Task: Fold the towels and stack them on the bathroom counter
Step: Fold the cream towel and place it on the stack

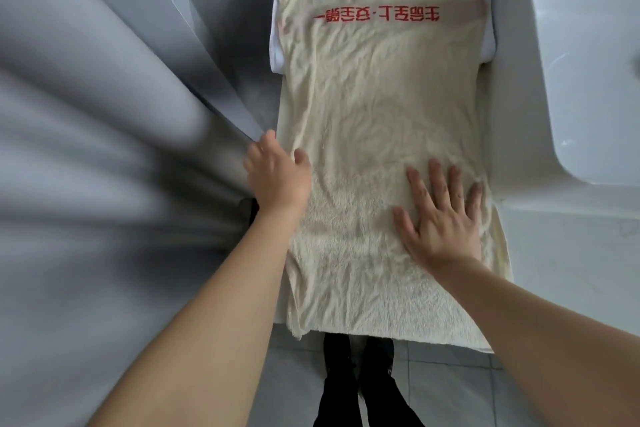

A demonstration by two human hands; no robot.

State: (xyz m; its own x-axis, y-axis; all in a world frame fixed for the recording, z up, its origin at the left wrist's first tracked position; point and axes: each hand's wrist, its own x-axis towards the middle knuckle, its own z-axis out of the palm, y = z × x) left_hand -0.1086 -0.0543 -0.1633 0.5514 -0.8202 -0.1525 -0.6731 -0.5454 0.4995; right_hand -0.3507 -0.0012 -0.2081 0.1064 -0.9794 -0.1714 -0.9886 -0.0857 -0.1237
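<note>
Here the cream towel (381, 156) lies lengthwise along the narrow counter (512, 87), its near end hanging over the counter's front edge. The far end covers a white folded towel (277, 45). Right of the towel sits the white basin (588, 62). Left hand (277, 177) grips the towel's left edge; right hand (440, 215) presses flat, fingers spread, on wrinkled terry.

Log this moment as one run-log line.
cream terry towel: spread on counter | left hand: at its left edge | right hand: flat, pressing | fold: not yet
</note>
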